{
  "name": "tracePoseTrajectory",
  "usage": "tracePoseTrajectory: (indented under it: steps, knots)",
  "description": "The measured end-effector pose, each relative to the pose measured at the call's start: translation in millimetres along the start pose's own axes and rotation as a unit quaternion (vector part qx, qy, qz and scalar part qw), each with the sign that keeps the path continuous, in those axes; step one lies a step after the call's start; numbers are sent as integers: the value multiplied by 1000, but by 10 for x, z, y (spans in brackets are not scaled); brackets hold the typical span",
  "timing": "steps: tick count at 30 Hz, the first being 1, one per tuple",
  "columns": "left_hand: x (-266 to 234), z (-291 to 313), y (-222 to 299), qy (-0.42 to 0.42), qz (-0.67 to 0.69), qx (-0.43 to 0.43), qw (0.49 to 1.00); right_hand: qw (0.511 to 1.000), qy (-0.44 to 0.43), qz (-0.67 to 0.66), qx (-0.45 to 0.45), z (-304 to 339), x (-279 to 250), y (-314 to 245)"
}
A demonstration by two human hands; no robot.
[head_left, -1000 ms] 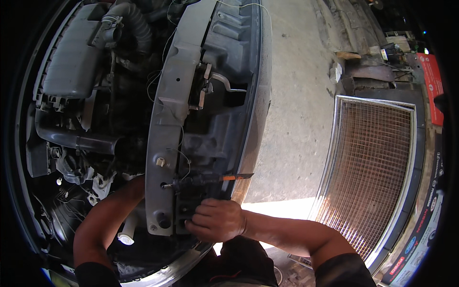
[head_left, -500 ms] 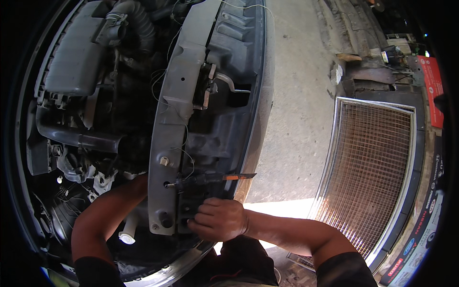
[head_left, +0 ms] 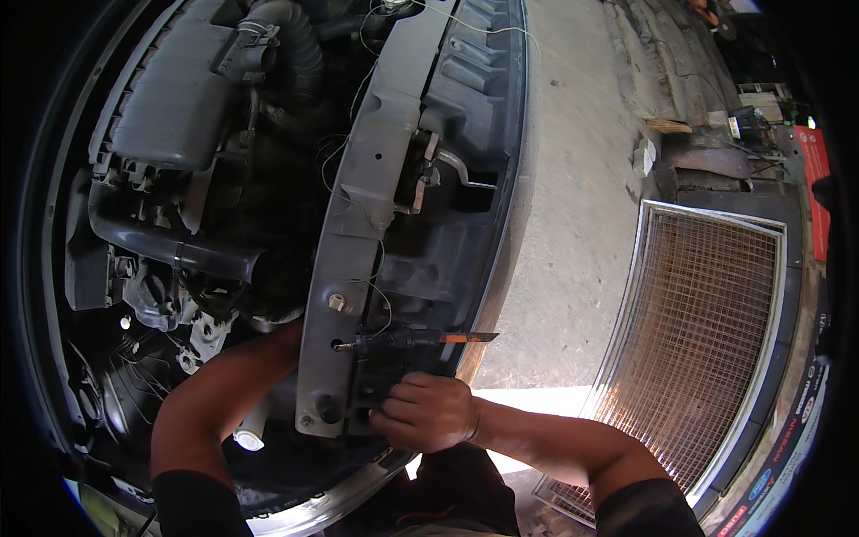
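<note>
My left forearm (head_left: pixel 210 385) reaches into a car's engine bay and passes behind the grey metal crossmember (head_left: pixel 353 192). The left hand itself is hidden there. In front of the crossmember's near end, my right hand (head_left: pixel 429 412) is closed with its knuckles up, against the dark front panel. Whatever its fingers hold, if anything, is out of sight. Just beyond that hand lies a slim black tool (head_left: pixel 407 339) with an orange band and a flat dark end. It rests across the gap between the crossmember and the front edge.
A hood latch (head_left: pixel 425 170) sits midway along the crossmember, with a thin loose wire (head_left: pixel 383 291) nearby. Left are a black air-filter box (head_left: pixel 174 98), a curved black pipe (head_left: pixel 170 246) and a white-capped filler neck (head_left: pixel 250 437). A wire-mesh panel (head_left: pixel 698 322) lies on the concrete floor (head_left: pixel 573 197).
The view has shifted, so the car sits farther right in the picture. Both arms keep nearly the same pose against the car, and the black tool has stayed in place.
</note>
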State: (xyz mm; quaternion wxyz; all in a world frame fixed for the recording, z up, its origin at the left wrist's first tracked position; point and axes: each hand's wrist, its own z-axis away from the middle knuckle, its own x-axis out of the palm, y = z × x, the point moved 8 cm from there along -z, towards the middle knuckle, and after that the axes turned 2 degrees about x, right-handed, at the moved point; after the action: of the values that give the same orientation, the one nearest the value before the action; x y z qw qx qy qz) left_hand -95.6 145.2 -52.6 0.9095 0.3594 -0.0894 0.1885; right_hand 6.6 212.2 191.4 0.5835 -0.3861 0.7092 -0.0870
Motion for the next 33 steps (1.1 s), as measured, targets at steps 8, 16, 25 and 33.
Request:
tracePoseTrajectory:
  steps: [8, 16, 25, 33]
  knots:
    - [39, 332, -92, 21, -122, 48, 991, 1000, -14, -5, -1, -3, 71, -14]
    - [-197, 1540, -170, 127, -263, -8, 956, 997, -78, 19, -5, -24, 117, -9]
    - [468, 3395, -149, 458, -218, 61, 860, 976, -163, -136, 43, -251, 83, 21]
    - [1470, 3592, -1027, 641, -346, -32, 684, 965, -199, -170, -26, -1568, -517, 768]
